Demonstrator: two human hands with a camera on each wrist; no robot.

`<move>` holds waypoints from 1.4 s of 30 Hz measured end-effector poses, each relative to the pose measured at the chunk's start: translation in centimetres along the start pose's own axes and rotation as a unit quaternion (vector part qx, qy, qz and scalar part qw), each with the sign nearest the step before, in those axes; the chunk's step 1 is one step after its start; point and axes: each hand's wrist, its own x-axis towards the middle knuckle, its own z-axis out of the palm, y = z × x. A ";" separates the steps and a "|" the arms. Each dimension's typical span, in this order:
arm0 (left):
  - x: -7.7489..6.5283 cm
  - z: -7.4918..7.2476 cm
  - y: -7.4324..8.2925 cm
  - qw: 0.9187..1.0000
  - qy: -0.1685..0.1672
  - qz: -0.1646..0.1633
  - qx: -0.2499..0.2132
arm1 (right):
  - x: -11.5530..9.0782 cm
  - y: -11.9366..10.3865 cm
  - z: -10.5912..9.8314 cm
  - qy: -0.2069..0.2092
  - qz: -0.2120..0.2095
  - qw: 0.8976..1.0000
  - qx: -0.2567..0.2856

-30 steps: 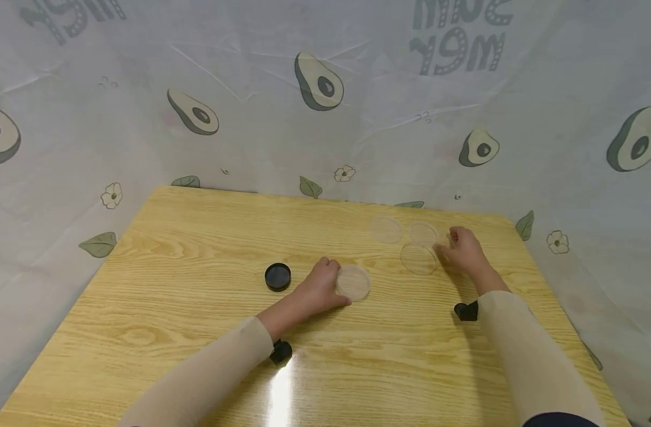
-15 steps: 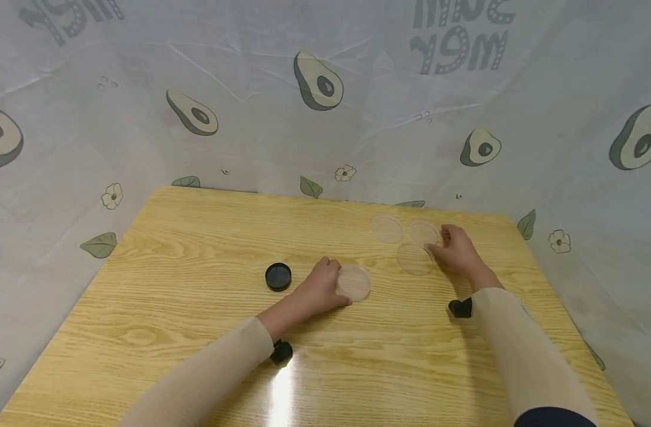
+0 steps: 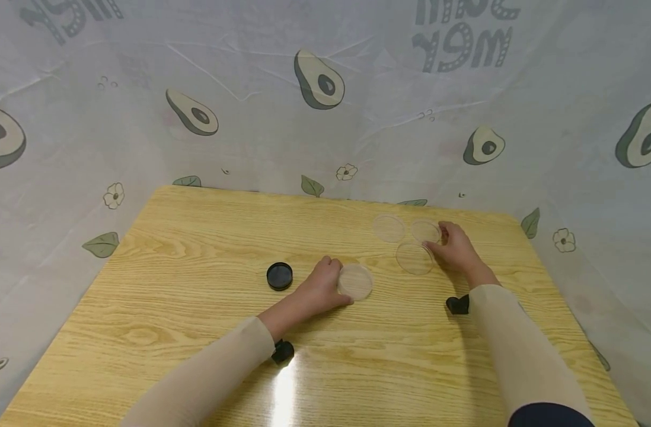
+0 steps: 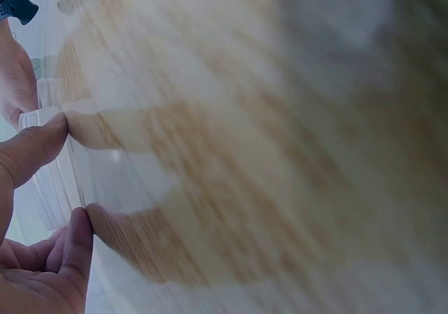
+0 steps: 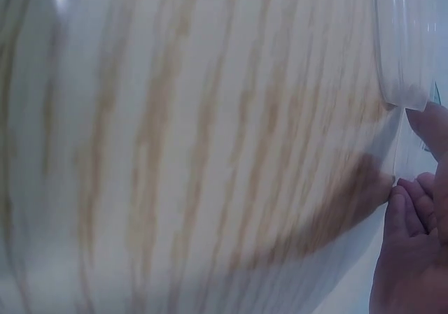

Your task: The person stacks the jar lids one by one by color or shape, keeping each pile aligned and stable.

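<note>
A clear petri dish (image 3: pixel 356 281) lies near the middle of the table. My left hand (image 3: pixel 320 287) holds its near-left edge, thumb and fingers on either side; the ribbed wall of this dish (image 4: pixel 52 181) shows between them in the left wrist view. My right hand (image 3: pixel 456 248) is at the back right, its thumb and fingers around the right edge of a clear petri dish (image 3: pixel 424 230). The thumb tip also lies beside another clear dish (image 3: pixel 414 259) in front. The right wrist view shows a clear ribbed wall (image 5: pixel 406 41) by the thumb (image 5: pixel 428 122).
Another clear dish (image 3: pixel 388 228) lies to the left of the back right one. A round, black, shallow container (image 3: pixel 280 276) stands left of my left hand. The wood-grain table (image 3: pixel 208 237) ends at an avocado-patterned cloth (image 3: pixel 240 136).
My right hand has moved left, onto the right edge of the back right dish. The clear dish in front has slid slightly left. My left hand has stayed put.
</note>
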 end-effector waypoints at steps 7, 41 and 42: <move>0.1 0.2 -0.1 1.000 0.002 -0.001 -0.004 | 0.2 0.1 0.1 0.001 0.003 1.000 0.004; -0.1 0.4 -0.2 1.000 0.005 0.004 0.006 | -1.3 -0.2 -0.5 0.038 -0.002 0.999 0.035; -0.1 0.5 -0.2 1.000 0.005 0.005 0.006 | -1.5 -0.2 -0.6 0.037 -0.004 0.999 0.038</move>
